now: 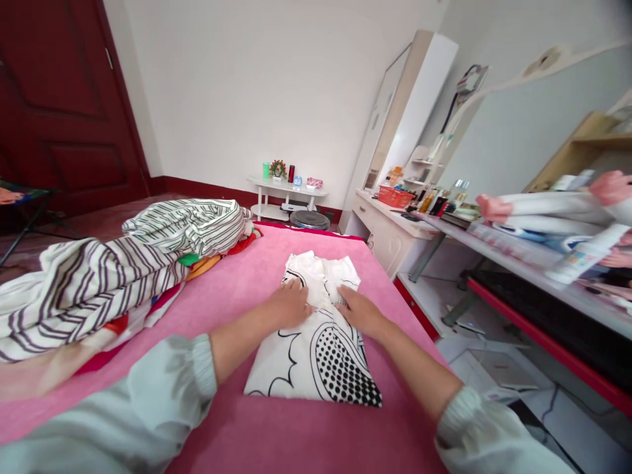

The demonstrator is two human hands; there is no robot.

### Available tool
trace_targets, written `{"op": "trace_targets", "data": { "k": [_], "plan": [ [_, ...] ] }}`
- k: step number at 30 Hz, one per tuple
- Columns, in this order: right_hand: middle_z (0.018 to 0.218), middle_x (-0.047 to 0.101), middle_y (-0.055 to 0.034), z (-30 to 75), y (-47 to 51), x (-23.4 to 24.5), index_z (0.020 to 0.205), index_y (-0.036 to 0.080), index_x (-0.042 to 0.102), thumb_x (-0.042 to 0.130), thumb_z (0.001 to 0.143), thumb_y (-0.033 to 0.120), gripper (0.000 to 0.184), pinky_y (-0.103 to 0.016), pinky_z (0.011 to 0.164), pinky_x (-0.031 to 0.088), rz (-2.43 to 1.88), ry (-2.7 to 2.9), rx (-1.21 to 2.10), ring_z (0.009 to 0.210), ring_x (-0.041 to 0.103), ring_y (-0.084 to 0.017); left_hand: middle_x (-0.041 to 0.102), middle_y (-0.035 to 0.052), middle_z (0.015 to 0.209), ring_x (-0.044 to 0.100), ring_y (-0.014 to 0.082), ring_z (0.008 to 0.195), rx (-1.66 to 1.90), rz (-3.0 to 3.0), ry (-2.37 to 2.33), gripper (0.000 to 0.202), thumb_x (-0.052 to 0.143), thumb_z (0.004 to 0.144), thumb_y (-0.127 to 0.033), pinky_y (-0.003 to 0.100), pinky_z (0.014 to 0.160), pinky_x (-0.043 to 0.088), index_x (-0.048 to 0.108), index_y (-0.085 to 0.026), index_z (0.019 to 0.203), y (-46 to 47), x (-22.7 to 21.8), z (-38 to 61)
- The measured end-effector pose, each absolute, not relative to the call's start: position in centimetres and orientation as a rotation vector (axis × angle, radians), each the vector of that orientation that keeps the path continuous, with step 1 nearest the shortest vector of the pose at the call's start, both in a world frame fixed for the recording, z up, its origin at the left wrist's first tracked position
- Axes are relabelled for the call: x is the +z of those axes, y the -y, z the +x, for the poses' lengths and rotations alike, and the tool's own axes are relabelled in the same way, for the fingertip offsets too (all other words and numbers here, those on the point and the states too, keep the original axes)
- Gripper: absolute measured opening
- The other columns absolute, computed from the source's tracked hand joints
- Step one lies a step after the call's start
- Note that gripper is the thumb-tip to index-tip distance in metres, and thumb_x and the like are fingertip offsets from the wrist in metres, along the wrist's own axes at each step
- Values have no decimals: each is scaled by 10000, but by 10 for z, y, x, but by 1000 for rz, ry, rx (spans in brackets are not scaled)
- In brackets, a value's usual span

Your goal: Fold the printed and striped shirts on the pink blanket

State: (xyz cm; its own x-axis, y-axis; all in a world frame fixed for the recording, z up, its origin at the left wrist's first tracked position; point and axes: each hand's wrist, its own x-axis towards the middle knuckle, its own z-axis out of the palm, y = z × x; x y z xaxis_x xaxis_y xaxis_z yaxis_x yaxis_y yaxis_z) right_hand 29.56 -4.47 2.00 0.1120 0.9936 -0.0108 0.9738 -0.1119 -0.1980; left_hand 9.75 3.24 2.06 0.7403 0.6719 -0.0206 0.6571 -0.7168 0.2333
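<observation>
A folded white garment point(316, 355) with a black line-and-dot print lies on the pink bedspread point(276, 434) in front of me. My left hand point(291, 303) rests palm down on its upper left part, fingers stretched flat. My right hand point(360, 309) lies flat on its upper right part, fingers extended toward the left hand. Both hands press on the cloth and grip nothing. Pale grey-green sleeves cover both forearms.
A heap of striped white clothes point(118, 270) over colourful fabric lies on the bed's left side. To the right stand a white dresser point(390, 230) with bottles and a cluttered desk point(543, 263). A small white table point(286, 194) stands by the far wall, a dark red door point(64, 99) at left.
</observation>
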Motion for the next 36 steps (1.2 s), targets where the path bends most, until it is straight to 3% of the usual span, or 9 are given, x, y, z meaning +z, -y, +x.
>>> {"op": "trace_targets", "data": {
  "k": [2, 4, 8, 15, 22, 26, 29, 33, 36],
  "plan": [
    [1209, 620, -103, 290, 70, 28, 1247, 168, 528, 479, 862, 320, 417, -304, 868, 416, -2251, 1821, 104, 1091, 572, -225, 321, 180, 1476, 306, 321, 1355, 220, 2754, -910, 529, 408, 910, -425, 468, 1091, 269, 447, -147, 1358, -10, 24, 85],
    [961, 695, -54, 284, 91, 31, 1046, 201, 614, 506, 834, 300, 258, -270, 691, 418, -2309, 1669, 70, 870, 631, -197, 295, 143, 1498, 263, 296, 1379, 277, 2751, -768, 548, 387, 921, -463, 452, 1109, 249, 397, -195, 1398, 11, 21, 73],
    [759, 679, -17, 276, 115, 26, 746, 207, 622, 529, 813, 404, 227, -241, 545, 337, -2321, 1570, 272, 703, 605, -167, 206, 127, 1535, 157, 294, 1412, 278, 2770, -668, 643, 360, 913, -552, 484, 1131, 182, 271, -225, 1460, 43, 7, 60],
    [561, 606, 19, 280, 128, 16, 614, 200, 523, 534, 771, 296, 184, -231, 552, 364, -2108, 1377, 251, 570, 577, -137, 175, 82, 1548, 143, 270, 1418, 427, 2825, -690, 605, 300, 933, -556, 493, 1138, 137, 235, -280, 1467, 53, -9, 55],
    [734, 639, -29, 267, 133, 19, 720, 215, 567, 537, 711, 164, 60, -260, 526, 281, -2494, 1539, -71, 664, 580, -190, 212, 52, 1542, 169, 278, 1411, 431, 2826, -694, 575, 303, 937, -538, 486, 1131, 171, 257, -299, 1457, 60, -8, 46],
    [966, 633, -46, 256, 106, 38, 913, 233, 614, 541, 682, 81, 286, -264, 591, 326, -2316, 1661, -204, 801, 592, -196, 434, 117, 1413, 387, 296, 1283, 470, 2867, -720, 539, 426, 901, -477, 455, 1067, 307, 436, -200, 1363, 64, 6, 52],
    [913, 620, -32, 251, 82, 32, 848, 216, 630, 522, 741, 106, 188, -254, 657, 375, -2077, 1713, -147, 794, 581, -164, 615, 125, 1130, 533, 286, 1053, 466, 2915, -748, 411, 482, 869, -428, 429, 914, 438, 592, -174, 1172, 64, 17, 61],
    [862, 595, -15, 252, 65, -3, 805, 210, 612, 499, 770, 129, 144, -238, 672, 407, -1876, 1679, -13, 768, 565, -142, 644, 96, 906, 571, 250, 916, 497, 2926, -799, 252, 416, 879, -268, 370, 801, 469, 648, -177, 911, 51, 21, 71],
    [855, 585, -8, 255, 63, -20, 793, 211, 585, 494, 765, 145, 116, -246, 676, 418, -1806, 1631, -3, 769, 557, -145, 660, 56, 935, 598, 211, 905, 521, 2812, -905, 295, 414, 824, -139, 314, 777, 466, 622, -218, 1019, 29, 20, 77]
  ]
}}
